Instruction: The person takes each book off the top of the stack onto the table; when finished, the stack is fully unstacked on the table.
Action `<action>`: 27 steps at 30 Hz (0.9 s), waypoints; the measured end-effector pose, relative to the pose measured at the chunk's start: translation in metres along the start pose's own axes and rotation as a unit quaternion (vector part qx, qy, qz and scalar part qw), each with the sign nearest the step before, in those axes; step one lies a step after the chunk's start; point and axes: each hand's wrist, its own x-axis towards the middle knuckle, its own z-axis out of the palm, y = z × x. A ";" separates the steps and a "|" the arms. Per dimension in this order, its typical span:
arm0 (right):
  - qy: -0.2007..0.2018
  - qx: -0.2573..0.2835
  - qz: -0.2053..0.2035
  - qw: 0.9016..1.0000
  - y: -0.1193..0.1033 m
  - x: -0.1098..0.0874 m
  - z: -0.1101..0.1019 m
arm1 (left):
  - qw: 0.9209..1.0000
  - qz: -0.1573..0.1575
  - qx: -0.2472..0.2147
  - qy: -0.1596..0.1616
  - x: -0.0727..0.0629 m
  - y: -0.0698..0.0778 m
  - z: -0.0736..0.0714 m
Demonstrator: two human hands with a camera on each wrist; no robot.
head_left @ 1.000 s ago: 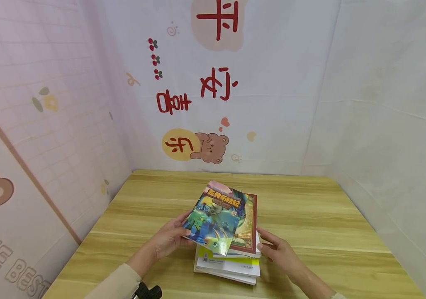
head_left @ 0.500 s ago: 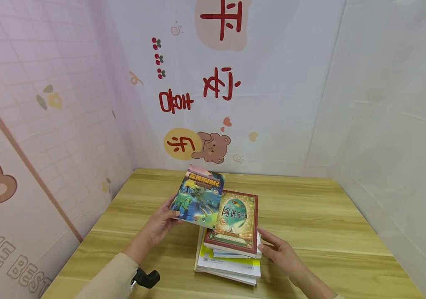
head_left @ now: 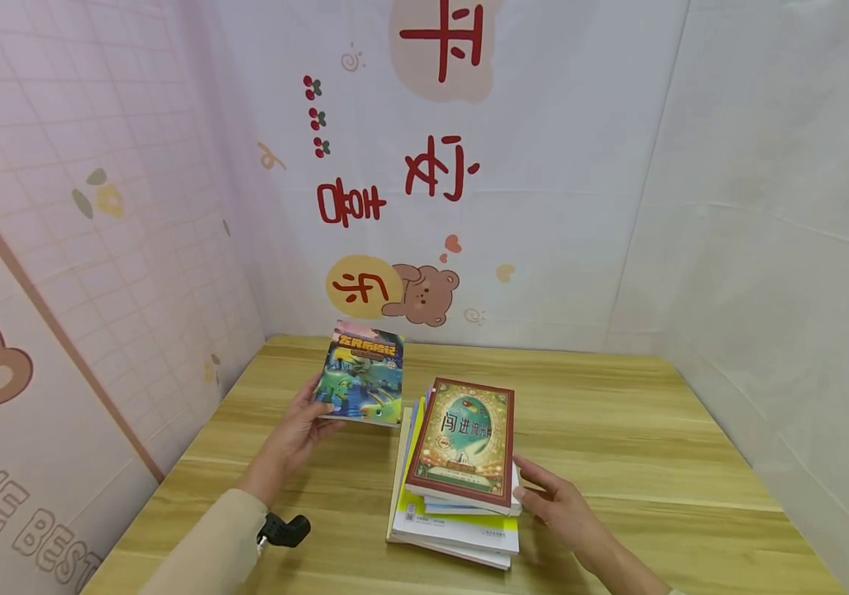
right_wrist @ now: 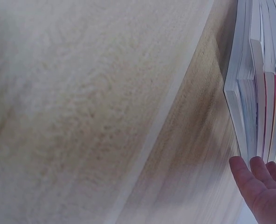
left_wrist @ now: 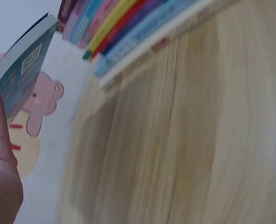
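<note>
My left hand (head_left: 298, 426) grips a paperback book (head_left: 361, 376) with a blue-green dinosaur cover by its lower left corner, thumb on top. The book is held up to the left of a stack of books; its back cover and page edges show in the left wrist view. On top of the stack lies a red-bordered book (head_left: 465, 438) with a green oval on a gold cover. My right hand (head_left: 561, 504) rests against the stack's right side with extended fingers. In the right wrist view its fingertips (right_wrist: 238, 163) are right at the page edges of the stacked books (right_wrist: 250, 88).
The stack's lower books (head_left: 457, 529), white and yellow, jut out unevenly towards the front. All of it stands on a wood-grain table (head_left: 617, 430). A printed cloth wall (head_left: 558, 207) rises behind the table's back edge, with more cloth at both sides.
My left hand has carried the dinosaur book off the stack, up and to the left, uncovering the red-bordered book. The right hand has stayed at the stack's right side.
</note>
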 end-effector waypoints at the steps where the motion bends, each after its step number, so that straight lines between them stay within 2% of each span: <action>1: 0.001 -0.001 0.000 1.000 0.000 0.000 0.000 | 1.000 0.001 0.004 0.003 0.002 0.000 -0.002; 10: 0.006 0.000 0.006 1.000 0.000 -0.001 0.000 | 0.997 0.002 0.060 0.042 0.016 0.001 -0.020; 17: 0.005 -0.001 0.010 1.000 0.000 -0.001 -0.001 | 0.994 0.001 0.080 0.076 0.027 0.003 -0.036; 23: 0.000 0.000 0.008 1.000 -0.002 0.000 0.000 | 0.990 -0.003 0.106 0.096 0.039 0.008 -0.055; 27: -0.003 0.002 0.009 1.000 -0.001 0.000 0.000 | 0.987 -0.006 0.129 0.097 0.046 0.011 -0.071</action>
